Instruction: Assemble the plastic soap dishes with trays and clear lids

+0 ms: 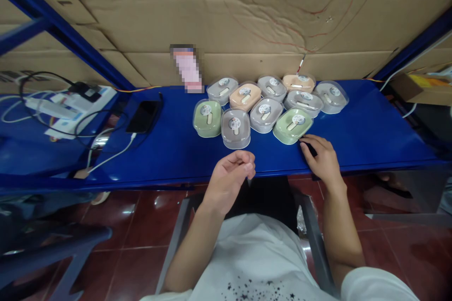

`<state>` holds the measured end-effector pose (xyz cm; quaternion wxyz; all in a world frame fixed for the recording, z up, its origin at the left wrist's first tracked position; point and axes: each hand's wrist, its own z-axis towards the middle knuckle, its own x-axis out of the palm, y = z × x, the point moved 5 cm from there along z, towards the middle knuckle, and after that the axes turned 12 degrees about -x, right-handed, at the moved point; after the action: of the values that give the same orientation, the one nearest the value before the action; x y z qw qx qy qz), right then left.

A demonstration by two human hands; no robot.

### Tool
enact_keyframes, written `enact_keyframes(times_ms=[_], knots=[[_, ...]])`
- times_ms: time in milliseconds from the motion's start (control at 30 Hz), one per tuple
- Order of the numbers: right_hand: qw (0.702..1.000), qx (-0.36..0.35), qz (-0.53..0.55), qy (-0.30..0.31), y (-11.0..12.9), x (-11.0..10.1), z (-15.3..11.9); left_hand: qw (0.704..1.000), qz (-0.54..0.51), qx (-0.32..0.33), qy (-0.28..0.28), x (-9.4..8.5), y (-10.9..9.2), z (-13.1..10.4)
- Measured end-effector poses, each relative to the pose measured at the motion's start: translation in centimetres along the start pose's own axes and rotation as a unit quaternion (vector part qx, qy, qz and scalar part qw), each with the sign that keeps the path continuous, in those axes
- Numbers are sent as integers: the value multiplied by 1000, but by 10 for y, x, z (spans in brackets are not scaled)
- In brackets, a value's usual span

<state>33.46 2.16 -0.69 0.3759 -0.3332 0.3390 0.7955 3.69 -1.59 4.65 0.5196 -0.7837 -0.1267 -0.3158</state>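
My left hand is raised in front of the table's near edge, its fingers curled and the thumb against them. What it holds, if anything, is too small to make out. Just beyond it sits a grey lidded box with a clear cover and a round sticker. My right hand rests on the blue tabletop, fingers stretched out and slightly apart. Its fingertips lie at the near right corner of a green lidded box. Another green box stands at the left of the group.
Several more grey boxes and a peach box stand behind. A phone lies at the left beside cables and a power strip. A cardboard wall rises behind, with red wires. A pixelated pink item leans there.
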Motion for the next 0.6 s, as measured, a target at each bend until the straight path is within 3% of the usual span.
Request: enact_keyframes(times_ms=[233,600], knots=[[1000,3,-2,2,1,-1,1,1000,22,-4,6,1,1,-1],[1000,5,-5,0,2,-2,1,995,42,-35,78,5,8,-1]])
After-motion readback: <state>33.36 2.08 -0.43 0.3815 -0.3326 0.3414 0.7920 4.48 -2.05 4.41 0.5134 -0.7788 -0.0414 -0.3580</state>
